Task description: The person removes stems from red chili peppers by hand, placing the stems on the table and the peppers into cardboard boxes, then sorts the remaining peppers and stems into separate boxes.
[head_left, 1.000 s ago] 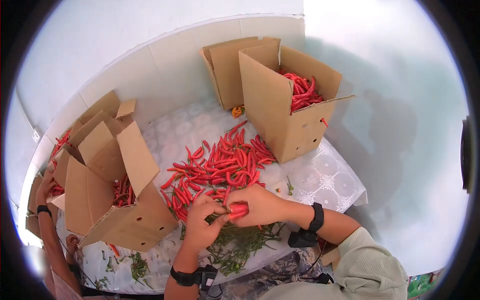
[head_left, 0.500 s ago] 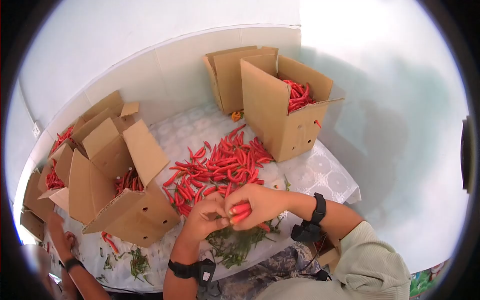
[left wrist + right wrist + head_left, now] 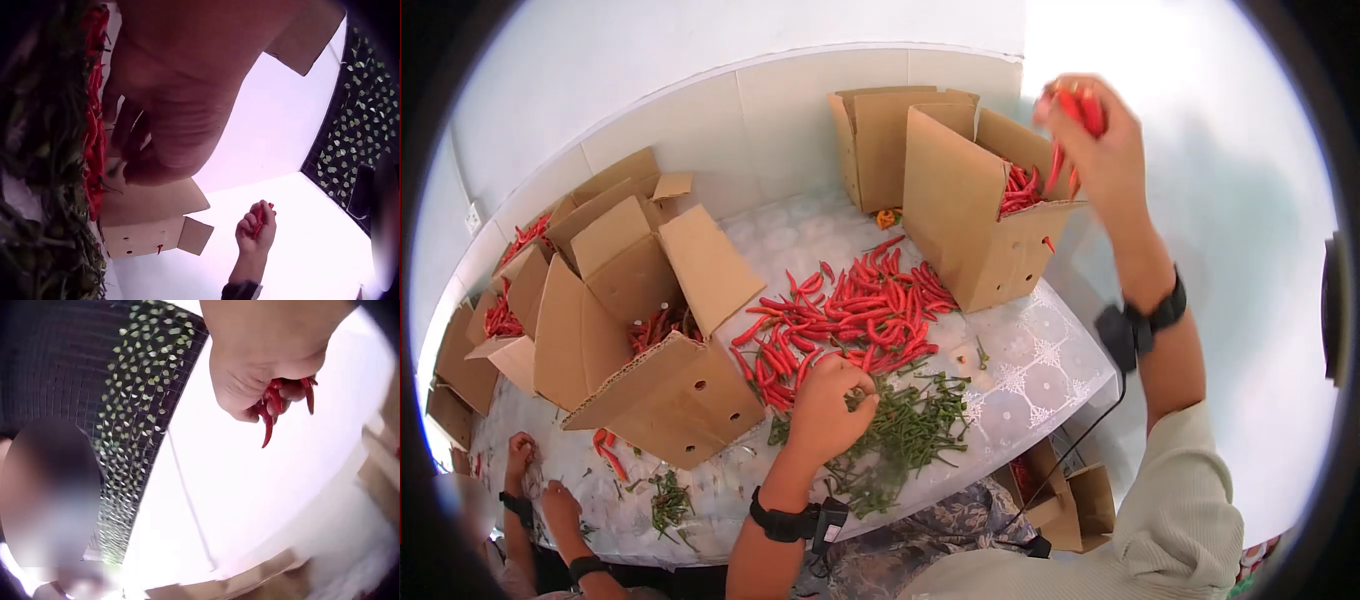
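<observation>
Raised at the upper right, my right hand (image 3: 1100, 140) grips several red chili peppers (image 3: 272, 403), and their tips stick out below the curled fingers in the right wrist view. The hand is beside and above the open top of a tall cardboard box (image 3: 960, 220) that holds more red chilies (image 3: 1020, 190). Over the table, my left hand (image 3: 832, 410) hangs with fingers loosely bent. It sits between a heap of red chilies (image 3: 865, 310) and a pile of green stems (image 3: 910, 430). The left wrist view shows gaps between its fingers.
To the left stands an open cardboard box (image 3: 670, 400) with chilies inside, and further boxes of chilies (image 3: 510, 315) lie beyond it. Another person's hands (image 3: 560, 510) are at the table's left end. A small stem heap (image 3: 670, 505) lies near the front edge.
My right hand has left my left hand and swung up to the right beside the tall box, carrying the chilies. My left hand stays low over the stems. The other person's hands have shifted.
</observation>
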`<action>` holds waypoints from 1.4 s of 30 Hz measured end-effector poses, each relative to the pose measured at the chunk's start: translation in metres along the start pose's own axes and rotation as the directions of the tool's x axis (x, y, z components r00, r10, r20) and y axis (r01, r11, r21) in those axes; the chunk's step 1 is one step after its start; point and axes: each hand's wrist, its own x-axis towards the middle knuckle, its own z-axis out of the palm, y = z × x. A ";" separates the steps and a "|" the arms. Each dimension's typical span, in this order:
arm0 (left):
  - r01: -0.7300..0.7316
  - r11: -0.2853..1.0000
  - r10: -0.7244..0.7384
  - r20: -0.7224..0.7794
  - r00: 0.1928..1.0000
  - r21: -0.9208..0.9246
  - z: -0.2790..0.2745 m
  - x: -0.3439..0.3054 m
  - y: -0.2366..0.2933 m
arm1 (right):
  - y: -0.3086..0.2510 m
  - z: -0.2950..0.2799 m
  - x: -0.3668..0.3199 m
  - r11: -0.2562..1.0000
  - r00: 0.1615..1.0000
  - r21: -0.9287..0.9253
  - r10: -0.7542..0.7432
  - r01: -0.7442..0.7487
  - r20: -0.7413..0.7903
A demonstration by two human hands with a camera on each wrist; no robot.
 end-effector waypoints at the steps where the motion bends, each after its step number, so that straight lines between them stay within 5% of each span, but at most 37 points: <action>1: 0.002 0.999 -0.002 -0.014 1.000 0.037 0.000 0.000 0.001 | 0.012 -0.002 0.021 0.980 0.990 -0.167 -0.125 0.113 -0.064; 2: -0.002 0.997 0.006 -0.048 0.999 0.081 0.000 0.000 0.001 | 0.026 -0.003 0.039 0.920 0.961 -0.334 -0.255 0.207 -0.108; 5: 0.020 0.987 0.003 -0.143 0.990 0.157 0.005 -0.003 -0.004 | 0.086 0.005 0.069 0.896 0.999 -0.444 0.026 -0.004 0.043; 6: 0.036 0.988 -0.008 -0.176 0.984 0.152 0.005 -0.003 -0.007 | 0.095 0.009 0.068 0.874 0.950 -0.482 0.199 -0.061 0.239; 8: 0.048 0.983 -0.001 -0.258 0.966 0.175 0.003 -0.001 -0.009 | 0.139 0.016 0.066 0.661 0.879 -0.704 0.140 0.260 0.456; 11: 0.090 0.954 0.024 -0.374 0.927 0.285 -0.003 0.000 -0.009 | 0.132 0.025 0.063 0.580 0.942 -0.743 -0.196 0.335 0.272; 14: 0.195 0.905 -0.009 -0.441 0.897 0.378 -0.006 0.002 -0.012 | 0.046 0.045 0.019 0.748 0.904 -0.509 -0.377 0.426 0.203; 16: 0.261 0.895 -0.078 -0.450 0.889 0.362 -0.005 0.002 -0.013 | 0.023 0.063 -0.038 0.855 0.917 -0.381 -0.230 0.351 0.327; 18: 0.267 0.886 -0.090 -0.423 0.901 0.380 -0.002 0.000 -0.016 | 0.028 0.084 -0.096 0.872 0.837 -0.332 -0.144 0.359 0.528; 20: 0.288 0.868 -0.106 -0.416 0.903 0.404 -0.001 0.000 -0.017 | 0.050 0.103 -0.135 0.859 0.713 -0.431 0.119 0.275 0.691; 23: 0.346 0.829 -0.138 -0.438 0.888 0.440 0.001 -0.001 -0.022 | 0.117 0.126 -0.174 0.752 0.734 -0.624 0.299 0.212 0.610; 26: 0.346 0.853 -0.149 -0.454 0.878 0.390 0.004 0.001 -0.031 | 0.128 0.146 -0.165 0.799 0.685 -0.600 0.416 0.038 0.598; 29: 0.268 0.931 -0.139 -0.439 0.888 0.248 0.002 0.007 -0.044 | 0.131 0.174 -0.176 0.802 0.686 -0.594 0.396 0.066 0.610; 33: 0.151 0.987 -0.111 -0.462 0.880 0.051 0.001 0.008 -0.053 | 0.133 0.191 -0.175 0.995 0.757 0.013 0.063 -0.094 0.650; 36: 0.127 0.989 -0.070 -0.536 0.841 0.070 -0.004 0.009 -0.052 | 0.130 0.180 -0.163 0.940 0.801 0.160 0.159 -0.302 0.577; 40: 0.320 0.910 -0.104 -0.603 0.791 0.263 -0.021 0.009 -0.037 | 0.149 0.158 -0.140 0.923 0.770 -0.174 0.383 -0.344 0.510; 41: 0.279 0.953 -0.144 -0.634 0.760 0.118 -0.018 0.011 -0.048 | 0.156 0.162 -0.138 0.919 0.771 -0.271 0.389 -0.287 0.504; 42: 0.277 0.945 -0.127 -0.583 0.803 0.176 -0.013 0.010 -0.052 | 0.167 0.168 -0.139 0.904 0.774 -0.364 0.393 -0.226 0.496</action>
